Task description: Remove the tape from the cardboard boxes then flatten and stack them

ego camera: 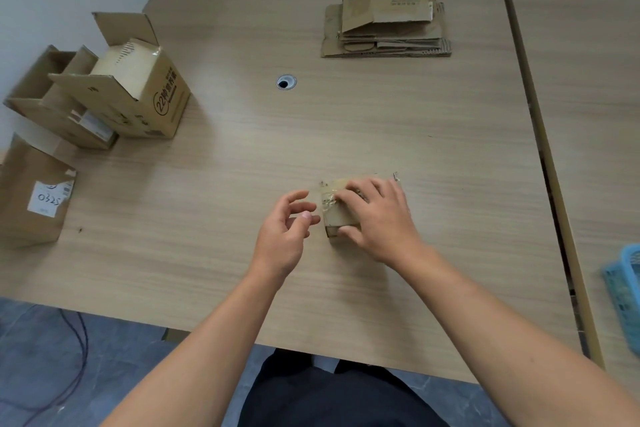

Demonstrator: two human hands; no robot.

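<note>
A small taped cardboard box (337, 215) sits on the wooden table (346, 121) near its front. My right hand (377, 218) holds it, fingers curled over its top and thumb against its near end. Clear tape (327, 199) with ragged edges runs over the box's left part. My left hand (287, 232) hovers just left of the box with fingers loosely curled and thumb near the forefinger; whether it pinches a tape end I cannot tell. A stack of flattened boxes (384, 28) lies at the far side of the table.
Three upright boxes stand at the left: an open printed one (138, 90), an open one behind it (52, 104), and a labelled one (34, 198) at the table's edge. A cable hole (285, 82) is mid-table. A blue basket (627, 288) sits on the adjoining table at the right.
</note>
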